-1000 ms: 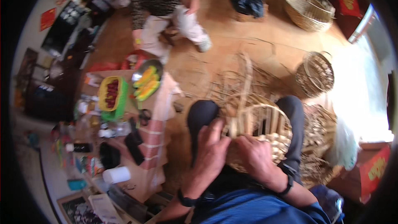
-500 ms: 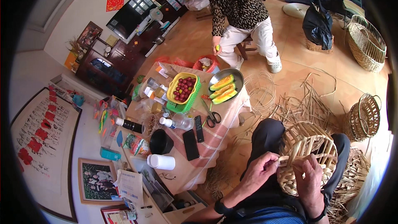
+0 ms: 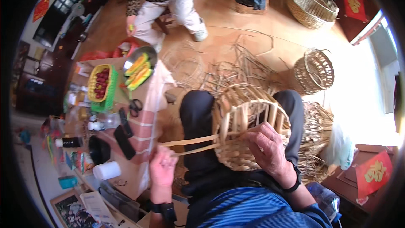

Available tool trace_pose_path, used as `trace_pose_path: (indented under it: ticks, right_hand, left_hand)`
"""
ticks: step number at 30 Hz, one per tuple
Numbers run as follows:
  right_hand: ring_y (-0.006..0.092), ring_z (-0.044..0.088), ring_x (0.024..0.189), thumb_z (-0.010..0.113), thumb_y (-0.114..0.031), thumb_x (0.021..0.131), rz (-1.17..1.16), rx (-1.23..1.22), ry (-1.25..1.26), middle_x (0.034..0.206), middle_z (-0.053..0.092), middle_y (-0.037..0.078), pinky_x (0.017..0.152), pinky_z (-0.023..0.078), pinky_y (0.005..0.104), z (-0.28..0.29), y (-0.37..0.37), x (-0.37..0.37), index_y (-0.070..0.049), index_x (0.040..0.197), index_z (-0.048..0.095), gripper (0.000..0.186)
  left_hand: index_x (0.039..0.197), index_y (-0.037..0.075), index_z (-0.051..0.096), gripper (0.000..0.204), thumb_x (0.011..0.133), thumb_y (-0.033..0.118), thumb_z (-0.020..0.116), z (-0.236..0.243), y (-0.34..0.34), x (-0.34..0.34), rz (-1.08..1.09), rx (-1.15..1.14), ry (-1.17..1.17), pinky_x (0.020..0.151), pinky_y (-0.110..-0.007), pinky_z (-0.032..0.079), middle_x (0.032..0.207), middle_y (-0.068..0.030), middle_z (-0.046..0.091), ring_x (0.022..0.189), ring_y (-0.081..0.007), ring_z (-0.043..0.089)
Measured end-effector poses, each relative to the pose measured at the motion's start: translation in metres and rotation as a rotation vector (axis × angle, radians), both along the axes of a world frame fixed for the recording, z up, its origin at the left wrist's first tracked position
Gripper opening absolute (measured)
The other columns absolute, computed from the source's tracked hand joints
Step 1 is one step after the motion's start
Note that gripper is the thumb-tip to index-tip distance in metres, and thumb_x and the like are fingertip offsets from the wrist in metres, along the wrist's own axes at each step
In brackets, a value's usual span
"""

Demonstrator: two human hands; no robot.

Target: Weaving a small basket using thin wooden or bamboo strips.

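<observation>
A partly woven basket of tan plant strips rests in my lap between my knees, its upright stakes and openings uppermost. Two flat strips stretch left from its wall. My left hand is out beside the table edge with its fingers closed on the ends of these strips, slightly blurred. At the basket's near right side, my right hand pinches at the wall where the strips pass between the stakes. Its fingertips partly hide what they grip.
The cloth-covered table at left holds scissors, melon slices in a metal bowl, fruit in a yellow basket and bottles. Loose strips litter the floor, near a finished basket. Another person sits beyond.
My view has swung right. My left hand has moved away from the basket to the left, drawing the strips out taut. My right hand stays at the basket wall.
</observation>
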State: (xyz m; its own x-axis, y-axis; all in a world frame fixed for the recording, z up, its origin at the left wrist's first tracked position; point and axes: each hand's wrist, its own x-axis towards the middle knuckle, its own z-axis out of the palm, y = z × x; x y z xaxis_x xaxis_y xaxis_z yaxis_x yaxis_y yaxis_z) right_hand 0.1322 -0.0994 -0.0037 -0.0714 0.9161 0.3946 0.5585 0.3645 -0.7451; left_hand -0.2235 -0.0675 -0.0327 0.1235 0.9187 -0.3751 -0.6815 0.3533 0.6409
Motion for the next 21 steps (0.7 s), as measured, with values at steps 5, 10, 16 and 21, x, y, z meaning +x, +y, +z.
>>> trace_pose_path:
  ticks: [5,10,16,21]
  right_hand:
    - [0.0338,0.068,0.09,0.075,0.011,0.085,-0.276,-0.013,-0.004,0.099,0.073,0.011,0.078,0.054,0.0431,0.0,-0.014,0.023,-0.005,0.111,0.074,0.03]
    - [0.0336,0.068,0.089,0.076,0.008,0.087,-0.252,-0.024,-0.006,0.1,0.073,0.011,0.078,0.055,0.0431,0.007,-0.019,0.032,-0.005,0.11,0.075,0.026]
    - [0.0331,0.07,0.092,0.075,0.003,0.091,-0.121,-0.078,-0.05,0.102,0.07,0.011,0.078,0.058,0.0431,0.005,-0.013,0.017,-0.007,0.114,0.074,0.025]
    - [0.0377,0.073,0.088,0.077,-0.002,0.094,-0.222,-0.162,-0.108,0.101,0.07,0.013,0.074,0.06,0.0453,0.01,-0.002,0.039,-0.007,0.113,0.073,0.02]
  left_hand:
    - [0.091,0.012,0.06,0.034,0.114,0.036,0.062,-0.006,0.012,-0.007,-0.141,0.114,-0.2,0.064,-0.027,0.035,0.07,0.005,0.048,0.063,-0.0069,0.042]
    - [0.087,0.006,0.067,0.05,0.107,0.052,0.069,0.031,0.014,-0.014,-0.73,0.192,0.97,0.068,-0.024,0.04,0.086,-0.0007,0.069,0.069,-0.0053,0.052]
    - [0.085,0.014,0.048,0.046,0.117,0.046,0.051,0.003,0.014,-0.037,0.065,0.311,-0.148,0.061,-0.028,0.037,0.076,0.0018,0.042,0.06,-0.011,0.041]
    - [0.115,0.003,0.072,0.041,0.118,0.039,0.051,0.062,0.034,-0.012,-0.541,-0.165,1.606,0.06,-0.037,0.055,0.088,-0.0114,0.074,0.083,-0.0209,0.074]
